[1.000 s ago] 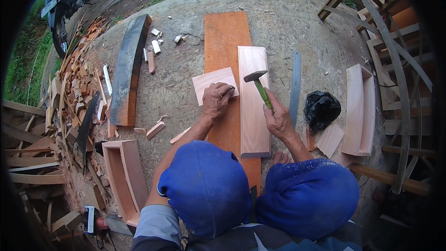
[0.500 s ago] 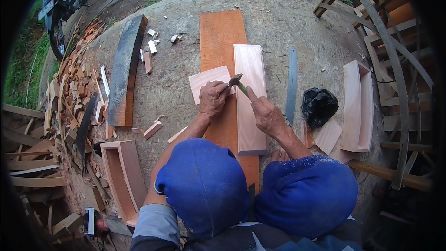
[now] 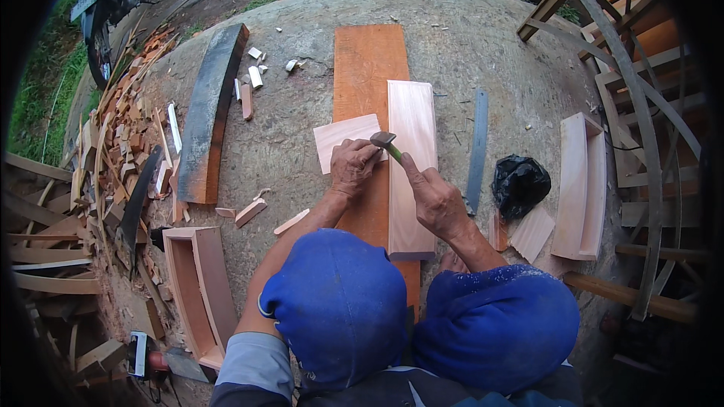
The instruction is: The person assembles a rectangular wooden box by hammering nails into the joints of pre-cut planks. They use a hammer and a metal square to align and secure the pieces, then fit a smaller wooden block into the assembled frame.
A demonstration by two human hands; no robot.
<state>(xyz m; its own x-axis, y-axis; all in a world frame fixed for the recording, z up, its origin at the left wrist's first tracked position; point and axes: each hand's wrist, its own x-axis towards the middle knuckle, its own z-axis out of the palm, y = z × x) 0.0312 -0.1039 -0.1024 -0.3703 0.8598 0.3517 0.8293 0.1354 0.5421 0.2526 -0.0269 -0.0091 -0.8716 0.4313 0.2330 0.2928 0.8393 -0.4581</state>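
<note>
In my right hand (image 3: pixel 439 203) is a hammer with a green handle (image 3: pixel 394 152). Its metal head (image 3: pixel 382 139) hovers at or just over the fingertips of my left hand (image 3: pixel 354 166). Those fingers are pinched together at the right side of a small pale board (image 3: pixel 341 136); whatever they grip is hidden. The small board lies across an orange-brown plank (image 3: pixel 369 53). Beside it, a longer pale wooden piece (image 3: pixel 412 173) lies lengthwise, partly over the plank and under my right hand.
Open pale wooden boxes lie at left (image 3: pixel 175 271) and right (image 3: pixel 571 188). A steel ruler (image 3: pixel 477 143) and black plastic bag (image 3: pixel 520 185) are right of the plank. A dark-faced beam (image 3: pixel 215 113), handsaw (image 3: pixel 139 200) and offcut heap (image 3: pixel 113 173) are left. Wooden frames (image 3: pixel 641 83) stand far right.
The hammer head has tilted, now showing more of its top face by my left fingertips. My left hand keeps its pinch on the small board. The whole view has shifted slightly.
</note>
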